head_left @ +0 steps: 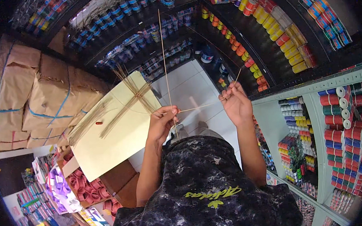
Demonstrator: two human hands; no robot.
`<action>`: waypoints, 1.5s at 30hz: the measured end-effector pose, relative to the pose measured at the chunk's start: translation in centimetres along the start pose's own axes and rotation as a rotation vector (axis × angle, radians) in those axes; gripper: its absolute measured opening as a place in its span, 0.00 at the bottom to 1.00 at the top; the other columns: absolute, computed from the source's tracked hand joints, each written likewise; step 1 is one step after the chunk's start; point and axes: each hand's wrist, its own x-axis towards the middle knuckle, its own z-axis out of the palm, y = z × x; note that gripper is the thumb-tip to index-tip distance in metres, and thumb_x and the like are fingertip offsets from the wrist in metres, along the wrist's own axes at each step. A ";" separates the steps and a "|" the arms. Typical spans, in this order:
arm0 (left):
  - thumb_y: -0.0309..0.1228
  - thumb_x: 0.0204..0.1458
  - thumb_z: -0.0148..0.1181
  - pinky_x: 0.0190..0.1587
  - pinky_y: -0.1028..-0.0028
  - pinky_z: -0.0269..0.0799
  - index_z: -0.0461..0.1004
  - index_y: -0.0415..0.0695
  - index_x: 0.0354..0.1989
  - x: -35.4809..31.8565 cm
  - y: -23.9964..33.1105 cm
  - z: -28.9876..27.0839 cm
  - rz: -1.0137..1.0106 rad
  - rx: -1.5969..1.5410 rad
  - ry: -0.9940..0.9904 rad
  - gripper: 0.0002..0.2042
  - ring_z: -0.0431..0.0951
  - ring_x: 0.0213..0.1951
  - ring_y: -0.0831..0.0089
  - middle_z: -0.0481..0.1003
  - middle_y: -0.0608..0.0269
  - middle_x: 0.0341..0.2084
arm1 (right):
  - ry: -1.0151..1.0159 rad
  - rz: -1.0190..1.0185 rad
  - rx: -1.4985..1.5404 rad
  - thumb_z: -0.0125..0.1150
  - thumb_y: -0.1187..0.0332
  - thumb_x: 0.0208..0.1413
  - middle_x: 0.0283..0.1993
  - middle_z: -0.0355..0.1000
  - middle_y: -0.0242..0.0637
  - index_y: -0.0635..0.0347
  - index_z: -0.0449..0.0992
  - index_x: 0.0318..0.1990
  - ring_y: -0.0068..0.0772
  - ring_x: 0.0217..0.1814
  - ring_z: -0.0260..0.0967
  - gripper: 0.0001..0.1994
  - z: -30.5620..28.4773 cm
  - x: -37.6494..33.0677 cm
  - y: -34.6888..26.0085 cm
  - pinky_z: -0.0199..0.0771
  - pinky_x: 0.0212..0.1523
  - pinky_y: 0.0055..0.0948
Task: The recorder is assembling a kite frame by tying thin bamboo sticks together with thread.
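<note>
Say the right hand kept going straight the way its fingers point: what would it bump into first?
Beyond the thin stick it holds, the right hand would probably meet the dark shelving stocked with colourful goods, though depth is hard to judge from one view.

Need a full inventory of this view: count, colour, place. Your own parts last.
Held sticks: at least two, tan, one upright at the left hand, one spanning both hands
Loose sticks: many, tan, on the board
Board: one, pale yellow, left of centre
Small object: one, red, on the board
Wrapped bundles: several, brown, far left
Rolls: many, dark pink, lower left
Spools: many, mixed colours, shelves ahead and right
Tub: one, blue and white, ahead
Floor tiles: several, white, centre
Lower-left clutter: too blurred to count
Shirt: one, dark, bottom centre
Left hand: one, centre
Right hand: one, right of centre
</note>
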 end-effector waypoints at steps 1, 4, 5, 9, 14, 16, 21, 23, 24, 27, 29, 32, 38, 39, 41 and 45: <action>0.24 0.57 0.65 0.35 0.77 0.77 0.78 0.35 0.44 0.0 0.1 0.1 0.000 0.000 0.000 0.09 0.78 0.29 0.77 0.82 0.54 0.37 | 0.000 0.000 0.000 0.52 0.72 0.66 0.33 0.71 0.32 0.55 0.72 0.44 0.31 0.42 0.69 0.03 0.0 0.0 0.0 0.67 0.51 0.35; 0.24 0.57 0.65 0.35 0.77 0.77 0.78 0.35 0.43 0.0 0.2 0.1 -0.004 0.003 0.020 0.09 0.78 0.29 0.77 0.82 0.55 0.37 | 0.028 -0.012 -0.005 0.53 0.71 0.66 0.33 0.71 0.32 0.55 0.72 0.44 0.31 0.42 0.68 0.03 0.0 0.0 0.2 0.67 0.51 0.35; 0.24 0.57 0.65 0.36 0.75 0.77 0.78 0.36 0.43 0.2 0.2 -0.1 -0.005 0.003 0.009 0.08 0.78 0.31 0.76 0.81 0.55 0.38 | 0.032 -0.017 -0.004 0.53 0.71 0.66 0.33 0.71 0.32 0.55 0.72 0.44 0.30 0.42 0.68 0.03 -0.1 0.0 0.2 0.68 0.51 0.35; 0.23 0.57 0.65 0.38 0.74 0.76 0.79 0.37 0.42 0.1 0.2 -0.1 -0.009 0.015 0.010 0.07 0.77 0.33 0.75 0.80 0.56 0.38 | 0.031 -0.023 0.015 0.53 0.71 0.66 0.34 0.72 0.30 0.54 0.72 0.45 0.30 0.42 0.68 0.04 0.2 0.0 0.4 0.68 0.51 0.35; 0.24 0.57 0.64 0.39 0.74 0.75 0.79 0.38 0.41 0.3 0.2 -0.2 -0.009 0.003 -0.004 0.06 0.77 0.33 0.76 0.80 0.57 0.38 | 0.071 -0.038 0.023 0.53 0.70 0.66 0.34 0.72 0.29 0.53 0.72 0.46 0.29 0.42 0.68 0.04 0.4 -0.1 0.7 0.68 0.51 0.36; 0.24 0.57 0.64 0.39 0.75 0.75 0.79 0.38 0.41 0.4 0.2 -0.2 0.004 0.000 0.000 0.05 0.77 0.33 0.76 0.80 0.57 0.38 | 0.058 -0.032 0.030 0.53 0.70 0.66 0.34 0.72 0.29 0.53 0.72 0.46 0.29 0.42 0.68 0.05 0.4 -0.1 0.7 0.68 0.51 0.36; 0.25 0.58 0.64 0.39 0.75 0.75 0.79 0.39 0.42 0.6 0.4 -0.7 -0.012 0.028 -0.006 0.06 0.76 0.31 0.78 0.81 0.58 0.37 | 0.128 -0.018 -0.123 0.52 0.70 0.66 0.40 0.71 0.32 0.55 0.72 0.47 0.32 0.46 0.70 0.06 0.8 -0.1 0.0 0.72 0.53 0.38; 0.26 0.58 0.65 0.39 0.75 0.75 0.79 0.40 0.42 0.4 0.7 -0.7 0.000 0.030 -0.003 0.06 0.76 0.31 0.78 0.81 0.58 0.37 | 0.140 -0.019 -0.162 0.52 0.70 0.66 0.40 0.72 0.32 0.56 0.72 0.48 0.33 0.47 0.71 0.07 1.1 -0.1 -0.4 0.71 0.54 0.37; 0.26 0.58 0.65 0.39 0.75 0.75 0.80 0.40 0.42 0.4 0.8 -0.7 0.014 0.033 -0.002 0.06 0.76 0.30 0.78 0.81 0.58 0.37 | 0.151 -0.023 -0.201 0.53 0.71 0.65 0.41 0.72 0.33 0.57 0.72 0.48 0.34 0.48 0.72 0.07 1.0 0.0 -0.6 0.71 0.55 0.37; 0.23 0.57 0.65 0.35 0.77 0.76 0.79 0.35 0.43 0.4 1.0 -0.8 0.010 0.023 0.039 0.08 0.78 0.29 0.78 0.81 0.56 0.37 | 0.097 -0.023 -0.211 0.53 0.68 0.67 0.42 0.71 0.34 0.56 0.71 0.48 0.33 0.47 0.71 0.07 0.5 0.2 -0.8 0.73 0.52 0.36; 0.23 0.57 0.65 0.35 0.77 0.76 0.79 0.35 0.43 0.3 1.0 -0.9 0.005 0.014 0.036 0.08 0.78 0.29 0.78 0.81 0.56 0.37 | 0.107 -0.006 -0.238 0.53 0.68 0.67 0.42 0.71 0.34 0.56 0.71 0.48 0.32 0.47 0.71 0.07 0.9 0.1 -1.1 0.73 0.51 0.35; 0.23 0.57 0.65 0.35 0.76 0.76 0.79 0.35 0.43 0.2 0.9 -1.0 0.005 0.011 0.023 0.08 0.78 0.28 0.78 0.82 0.56 0.37 | 0.107 0.002 -0.263 0.53 0.68 0.67 0.42 0.71 0.32 0.55 0.71 0.49 0.31 0.47 0.71 0.07 0.5 0.2 -1.0 0.72 0.49 0.34; 0.24 0.57 0.65 0.35 0.78 0.76 0.79 0.36 0.43 0.0 1.3 -1.4 0.003 0.043 0.024 0.08 0.77 0.28 0.79 0.82 0.57 0.37 | 0.168 -0.023 -0.347 0.55 0.70 0.66 0.46 0.71 0.32 0.56 0.69 0.53 0.28 0.46 0.70 0.10 1.0 0.3 -1.1 0.70 0.46 0.31; 0.24 0.57 0.65 0.34 0.78 0.75 0.79 0.36 0.42 0.0 1.4 -1.6 -0.004 0.059 0.022 0.07 0.77 0.28 0.79 0.82 0.57 0.36 | 0.171 -0.024 -0.392 0.56 0.72 0.65 0.48 0.70 0.32 0.57 0.68 0.55 0.27 0.46 0.69 0.12 1.5 0.1 -1.1 0.70 0.46 0.30; 0.24 0.57 0.65 0.34 0.79 0.75 0.80 0.36 0.42 0.0 1.5 -1.8 -0.016 0.049 0.026 0.07 0.77 0.27 0.80 0.82 0.58 0.36 | 0.126 -0.212 -0.564 0.58 0.75 0.62 0.48 0.70 0.33 0.57 0.69 0.55 0.27 0.46 0.69 0.15 1.7 0.0 -0.5 0.70 0.46 0.31; 0.25 0.56 0.66 0.33 0.80 0.74 0.80 0.37 0.42 -0.3 2.0 -2.1 -0.008 0.066 0.036 0.07 0.77 0.26 0.81 0.82 0.59 0.35 | -0.014 -0.560 -1.511 0.62 0.81 0.54 0.49 0.69 0.38 0.57 0.75 0.55 0.33 0.46 0.70 0.20 3.1 -0.7 -2.0 0.72 0.47 0.35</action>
